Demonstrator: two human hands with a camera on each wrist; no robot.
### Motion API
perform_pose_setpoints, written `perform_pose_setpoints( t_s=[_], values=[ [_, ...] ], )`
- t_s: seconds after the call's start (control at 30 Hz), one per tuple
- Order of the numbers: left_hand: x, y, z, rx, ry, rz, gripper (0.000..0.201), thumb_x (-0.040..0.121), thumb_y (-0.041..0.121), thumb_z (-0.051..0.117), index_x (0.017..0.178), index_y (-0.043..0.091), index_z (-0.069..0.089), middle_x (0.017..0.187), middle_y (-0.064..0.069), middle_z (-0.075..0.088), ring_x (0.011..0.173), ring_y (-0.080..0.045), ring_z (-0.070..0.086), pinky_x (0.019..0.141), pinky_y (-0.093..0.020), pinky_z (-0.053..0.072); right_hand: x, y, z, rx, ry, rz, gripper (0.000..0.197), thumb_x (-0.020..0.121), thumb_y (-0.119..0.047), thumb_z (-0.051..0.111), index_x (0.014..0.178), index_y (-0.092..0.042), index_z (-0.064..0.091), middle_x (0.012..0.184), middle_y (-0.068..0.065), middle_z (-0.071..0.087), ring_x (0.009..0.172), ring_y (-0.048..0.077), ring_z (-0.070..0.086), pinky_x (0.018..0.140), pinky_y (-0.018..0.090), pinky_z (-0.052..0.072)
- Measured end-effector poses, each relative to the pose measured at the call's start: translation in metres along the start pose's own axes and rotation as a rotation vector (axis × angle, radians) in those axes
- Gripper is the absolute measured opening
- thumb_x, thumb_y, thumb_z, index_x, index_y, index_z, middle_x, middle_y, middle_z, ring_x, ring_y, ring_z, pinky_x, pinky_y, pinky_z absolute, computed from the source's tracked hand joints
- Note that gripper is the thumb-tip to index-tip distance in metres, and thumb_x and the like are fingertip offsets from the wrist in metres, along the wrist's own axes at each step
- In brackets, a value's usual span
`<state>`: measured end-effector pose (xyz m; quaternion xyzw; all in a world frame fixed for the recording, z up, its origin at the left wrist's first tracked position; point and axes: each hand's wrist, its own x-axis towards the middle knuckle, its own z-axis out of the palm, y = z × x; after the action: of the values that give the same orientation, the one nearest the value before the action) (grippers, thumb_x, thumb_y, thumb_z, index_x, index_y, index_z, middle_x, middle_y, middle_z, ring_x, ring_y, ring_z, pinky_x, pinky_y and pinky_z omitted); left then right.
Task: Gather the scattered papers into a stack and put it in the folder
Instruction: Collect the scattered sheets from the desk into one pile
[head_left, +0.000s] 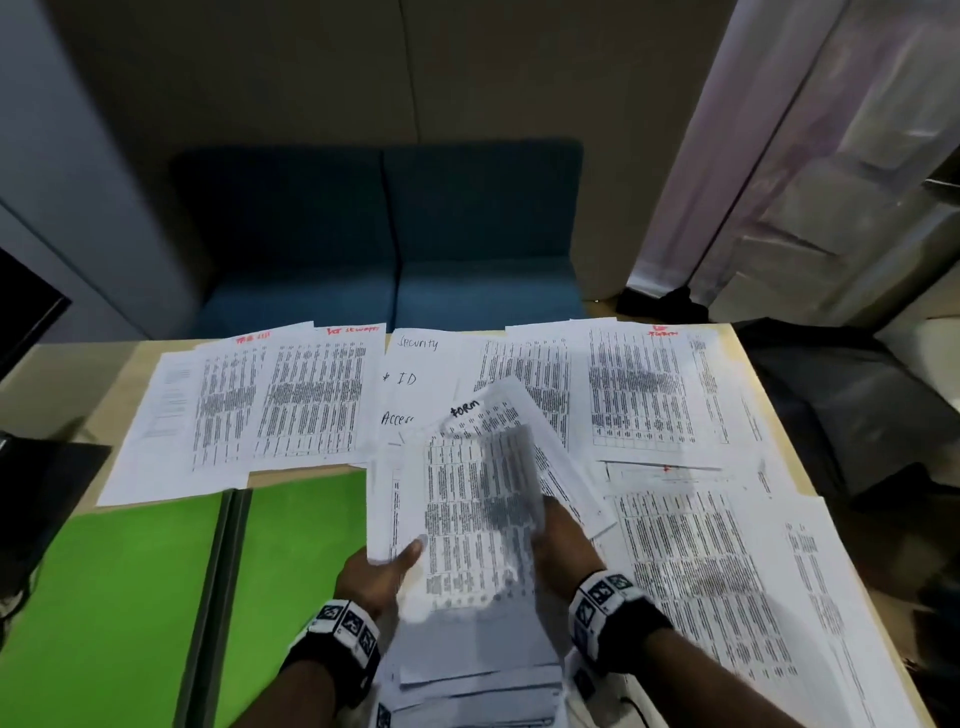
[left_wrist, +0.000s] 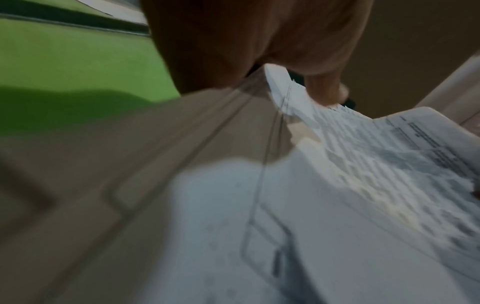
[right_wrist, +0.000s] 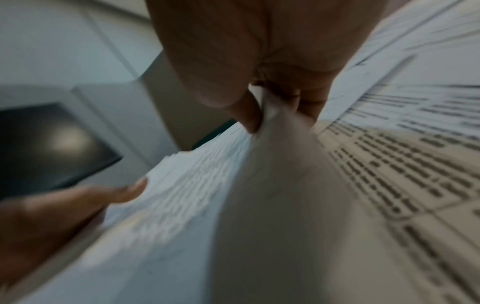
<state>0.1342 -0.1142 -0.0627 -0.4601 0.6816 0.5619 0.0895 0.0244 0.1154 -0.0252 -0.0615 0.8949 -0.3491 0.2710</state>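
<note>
While both hands hold gathered stack (head_left: 467, 525) at lower centre: left hand (head_left: 376, 571) grip pinches left edge, right hand (head_left: 563, 545) grip pinches right edge. Open green folder (head_left: 130, 597) lower left on desk (head_left: 748, 358). Scattered papers (head_left: 311, 395) beyond, mid-frame.

The held sheets (head_left: 478, 519) are motion-blurred, their print unreadable. They hide the right hand (head_left: 566, 545)'s fingers. At 7 o'clock the green folder (head_left: 119, 597) runs off the frame's edge.

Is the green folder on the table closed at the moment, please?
No, the green folder lies open flat on the table, both green halves showing on either side of its dark spine, with no papers inside it yet.
</note>
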Motion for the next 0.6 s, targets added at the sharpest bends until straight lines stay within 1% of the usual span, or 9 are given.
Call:
perform_pose_setpoints(
  t_s=[0.03, 0.07, 0.1, 0.17, 0.2, 0.27, 0.37, 0.5, 0.6],
  values=[
    [0.000, -0.001, 0.000, 0.012, -0.009, 0.006, 0.080, 0.049, 0.055, 0.085, 0.110, 0.007, 0.068, 0.112, -0.010, 0.070, 0.103, -0.025, 0.065, 0.097, -0.038, 0.049, 0.001, 0.000, 0.004, -0.061, -0.039, -0.031, 0.025, 0.092, -0.009, 0.043, 0.113, -0.018, 0.052, 0.093, -0.004, 0.057, 0.080, 0.011, 0.058, 0.070, 0.024, 0.050],
    [0.000, -0.002, 0.001, 0.042, -0.006, 0.011, 0.070, 0.055, 0.044, 0.087, 0.110, 0.006, 0.067, 0.113, -0.013, 0.069, 0.102, -0.026, 0.065, 0.096, -0.038, 0.049, 0.003, 0.000, 0.006, -0.119, -0.048, -0.065, 0.026, 0.090, -0.015, 0.049, 0.116, -0.017, 0.052, 0.098, -0.002, 0.056, 0.084, 0.011, 0.057, 0.072, 0.024, 0.049],
    [-0.001, -0.002, 0.001, 0.081, 0.009, 0.007, 0.059, 0.062, 0.033, 0.086, 0.111, 0.005, 0.067, 0.113, -0.015, 0.069, 0.103, -0.028, 0.064, 0.095, -0.038, 0.049, 0.010, 0.003, 0.006, -0.239, -0.039, -0.093, 0.034, 0.089, -0.024, 0.055, 0.121, -0.016, 0.051, 0.107, 0.001, 0.056, 0.093, 0.015, 0.055, 0.079, 0.027, 0.048],
    [0.000, -0.003, 0.001, 0.121, 0.026, 0.020, 0.050, 0.070, 0.026, 0.082, 0.112, 0.005, 0.065, 0.113, -0.017, 0.069, 0.103, -0.029, 0.064, 0.092, -0.035, 0.049, 0.024, 0.004, -0.002, -0.448, 0.018, -0.148, 0.047, 0.086, -0.044, 0.056, 0.126, -0.018, 0.052, 0.127, 0.001, 0.050, 0.112, 0.021, 0.044, 0.090, 0.035, 0.045],
    [0.001, -0.005, 0.001, 0.131, 0.026, 0.024, 0.049, 0.072, 0.027, 0.080, 0.113, 0.005, 0.065, 0.112, -0.017, 0.069, 0.103, -0.028, 0.064, 0.090, -0.034, 0.049, 0.034, 0.005, -0.008, -0.523, 0.059, -0.175, 0.046, 0.086, -0.048, 0.055, 0.124, -0.022, 0.055, 0.133, -0.001, 0.046, 0.117, 0.023, 0.040, 0.092, 0.036, 0.043],
    [0.002, -0.006, 0.001, 0.158, 0.026, 0.028, 0.048, 0.073, 0.030, 0.079, 0.112, 0.007, 0.065, 0.110, -0.015, 0.070, 0.099, -0.027, 0.065, 0.086, -0.032, 0.050, 0.051, 0.003, -0.025, -0.526, 0.134, -0.104, 0.047, 0.085, -0.045, 0.058, 0.126, -0.022, 0.054, 0.136, 0.002, 0.043, 0.123, 0.028, 0.037, 0.096, 0.039, 0.041],
    [0.001, -0.008, 0.001, 0.173, 0.042, 0.029, 0.044, 0.074, 0.031, 0.078, 0.110, 0.009, 0.066, 0.108, -0.014, 0.071, 0.098, -0.027, 0.065, 0.087, -0.034, 0.051, 0.071, -0.004, -0.040, -0.430, 0.236, 0.101, 0.069, 0.078, -0.043, 0.070, 0.133, -0.013, 0.041, 0.129, 0.011, 0.042, 0.122, 0.032, 0.038, 0.094, 0.045, 0.042],
    [0.002, -0.008, 0.003, 0.192, 0.053, 0.027, 0.044, 0.076, 0.031, 0.075, 0.114, 0.010, 0.064, 0.112, -0.013, 0.069, 0.104, -0.028, 0.063, 0.089, -0.032, 0.049, 0.088, -0.014, -0.040, -0.479, 0.171, 0.236, 0.084, 0.069, -0.043, 0.080, 0.131, -0.009, 0.035, 0.132, 0.014, 0.036, 0.124, 0.035, 0.037, 0.095, 0.051, 0.041],
    [0.003, -0.009, 0.003, 0.204, 0.056, 0.022, 0.046, 0.077, 0.032, 0.075, 0.116, 0.011, 0.064, 0.113, -0.012, 0.069, 0.104, -0.028, 0.063, 0.088, -0.030, 0.048, 0.097, -0.018, -0.041, -0.487, 0.140, 0.249, 0.087, 0.066, -0.040, 0.083, 0.129, -0.006, 0.033, 0.132, 0.015, 0.035, 0.123, 0.035, 0.040, 0.096, 0.050, 0.043]
  ],
)
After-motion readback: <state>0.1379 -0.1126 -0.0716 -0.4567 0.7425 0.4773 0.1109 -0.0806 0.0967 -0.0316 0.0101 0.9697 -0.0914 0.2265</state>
